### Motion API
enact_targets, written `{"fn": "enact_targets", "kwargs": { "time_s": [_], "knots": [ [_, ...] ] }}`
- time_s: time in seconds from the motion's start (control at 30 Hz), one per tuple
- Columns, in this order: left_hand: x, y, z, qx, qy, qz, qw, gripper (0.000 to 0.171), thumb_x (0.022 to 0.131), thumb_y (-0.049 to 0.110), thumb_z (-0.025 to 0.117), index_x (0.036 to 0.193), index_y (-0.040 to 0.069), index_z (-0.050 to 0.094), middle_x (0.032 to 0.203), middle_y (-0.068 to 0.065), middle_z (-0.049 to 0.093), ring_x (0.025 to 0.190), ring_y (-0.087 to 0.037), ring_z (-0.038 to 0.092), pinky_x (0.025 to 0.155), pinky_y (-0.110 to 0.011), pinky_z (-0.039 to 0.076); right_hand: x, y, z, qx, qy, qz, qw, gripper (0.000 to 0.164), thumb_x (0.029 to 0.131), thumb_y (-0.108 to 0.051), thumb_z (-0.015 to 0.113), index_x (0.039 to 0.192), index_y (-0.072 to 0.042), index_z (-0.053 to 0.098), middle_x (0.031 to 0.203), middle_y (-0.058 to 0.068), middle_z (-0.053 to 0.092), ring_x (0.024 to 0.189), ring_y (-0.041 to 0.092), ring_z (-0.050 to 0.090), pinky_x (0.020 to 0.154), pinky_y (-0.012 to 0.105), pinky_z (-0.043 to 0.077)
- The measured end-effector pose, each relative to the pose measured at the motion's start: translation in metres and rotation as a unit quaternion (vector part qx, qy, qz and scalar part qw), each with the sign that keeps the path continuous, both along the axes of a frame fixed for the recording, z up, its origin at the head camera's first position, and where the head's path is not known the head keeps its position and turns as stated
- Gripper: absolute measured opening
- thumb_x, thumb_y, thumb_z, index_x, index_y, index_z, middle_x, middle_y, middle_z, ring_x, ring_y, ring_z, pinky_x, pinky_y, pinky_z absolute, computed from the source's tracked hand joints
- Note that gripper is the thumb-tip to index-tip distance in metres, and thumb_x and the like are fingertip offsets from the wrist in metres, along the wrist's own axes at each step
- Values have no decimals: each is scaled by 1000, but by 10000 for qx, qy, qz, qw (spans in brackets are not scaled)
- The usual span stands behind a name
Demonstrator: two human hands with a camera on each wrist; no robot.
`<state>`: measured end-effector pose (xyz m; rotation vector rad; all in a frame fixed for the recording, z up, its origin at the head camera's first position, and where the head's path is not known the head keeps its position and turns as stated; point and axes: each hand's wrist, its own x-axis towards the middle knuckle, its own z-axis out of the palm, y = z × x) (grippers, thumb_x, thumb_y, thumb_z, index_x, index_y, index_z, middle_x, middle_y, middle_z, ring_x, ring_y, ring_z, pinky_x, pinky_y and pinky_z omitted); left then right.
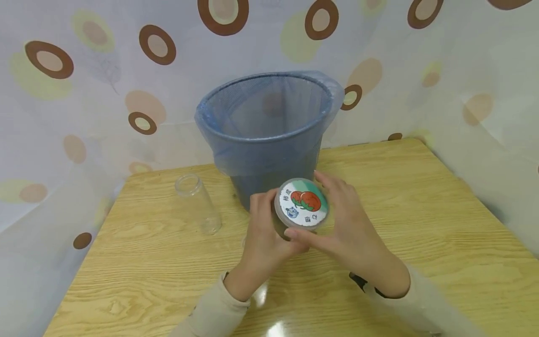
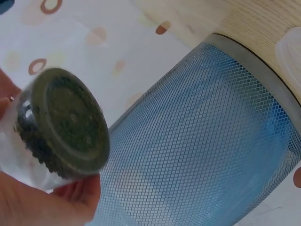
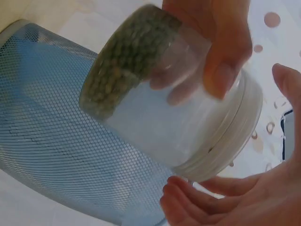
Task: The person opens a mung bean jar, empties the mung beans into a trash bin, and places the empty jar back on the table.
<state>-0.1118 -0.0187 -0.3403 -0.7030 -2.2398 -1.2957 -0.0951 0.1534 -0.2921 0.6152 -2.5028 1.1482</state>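
Observation:
My left hand (image 1: 265,234) grips a clear jar (image 3: 160,113) by its side, lifted above the table in front of the bin. Green beans (image 3: 127,61), which look like mung beans, lie in the bottom of the jar. The lid (image 1: 302,204) carries a round label with red tomatoes on white and green. My right hand (image 1: 351,224) is spread around the lid, thumb on the near side and fingers on the far side. In the right wrist view its thumb stands apart from the lid and its fingers are close below it; contact there is unclear.
A blue mesh bin (image 1: 269,154) with a thin plastic liner stands at the back of the wooden table (image 1: 139,262). Left of it is a clear empty bottle (image 1: 200,206). A clear round piece (image 2: 290,59) lies near the bin's base. Patterned cloth (image 1: 177,93) encloses the table.

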Motion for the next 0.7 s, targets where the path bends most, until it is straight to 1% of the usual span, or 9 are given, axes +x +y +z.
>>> {"fn": "enact_targets", "kwargs": {
  "time_s": [0.07, 0.13, 0.23, 0.3, 0.4, 0.47, 0.63, 0.7],
  "knots": [
    [-1, 4, -1, -181, 481, 374, 9980, 81, 65, 28, 87, 126, 0, 42, 112, -12, 45, 101, -22, 44, 85, -33, 46, 0, -4, -1, 78, 48, -133, 9999, 100, 71, -44, 83, 146, -2, 32, 142, 10, 41, 128, 32, 34, 96, 53, 37],
    [-1, 7, -1, -294, 773, 627, 9946, 82, 64, 31, 88, 124, -1, 43, 110, -12, 47, 97, -23, 43, 81, -32, 45, -1, -7, -2, 178, 200, -242, 9993, 101, 70, -46, 83, 144, 0, 32, 139, 12, 43, 124, 33, 37, 94, 51, 38],
    [-2, 9, -2, -430, 1015, 822, 9905, 84, 62, 32, 90, 122, -2, 43, 107, -13, 48, 95, -23, 43, 79, -31, 45, -2, -10, -5, 267, 363, -325, 9985, 100, 71, -47, 82, 143, 2, 32, 137, 14, 44, 121, 33, 40, 91, 50, 40],
    [-2, 9, -3, -537, 1096, 901, 9884, 84, 61, 32, 90, 121, -3, 44, 106, -13, 48, 95, -23, 44, 79, -31, 45, -4, -11, -7, 299, 411, -329, 9982, 98, 73, -47, 81, 143, 2, 33, 136, 16, 45, 119, 33, 41, 90, 49, 41],
    [-1, 10, -4, -695, 1059, 944, 9874, 84, 60, 31, 90, 121, -2, 44, 106, -13, 47, 95, -23, 44, 80, -31, 45, -5, -12, -8, 331, 348, -257, 9985, 94, 75, -43, 81, 143, 2, 34, 136, 17, 44, 119, 33, 42, 90, 47, 44],
    [1, 9, -4, -728, 913, 900, 9891, 85, 58, 27, 91, 122, -2, 43, 107, -12, 46, 96, -23, 44, 81, -31, 45, -6, -10, -8, 309, 238, -122, 9992, 90, 76, -38, 81, 142, 2, 34, 136, 17, 44, 118, 32, 42, 89, 46, 45],
    [2, 6, -4, -668, 404, 604, 9951, 88, 51, 14, 88, 125, 1, 43, 108, -10, 44, 98, -20, 45, 86, -31, 46, -7, -4, -5, 255, -67, 339, 9991, 86, 77, -29, 81, 143, -1, 34, 137, 15, 42, 118, 30, 41, 87, 45, 46],
    [3, 5, -3, -617, 218, 440, 9969, 87, 51, 13, 87, 125, 1, 43, 109, -9, 43, 99, -19, 46, 87, -32, 46, -7, -1, -4, 270, -197, 483, 9983, 86, 77, -29, 81, 144, -3, 34, 139, 13, 40, 119, 29, 40, 88, 45, 46]
  ]
}}
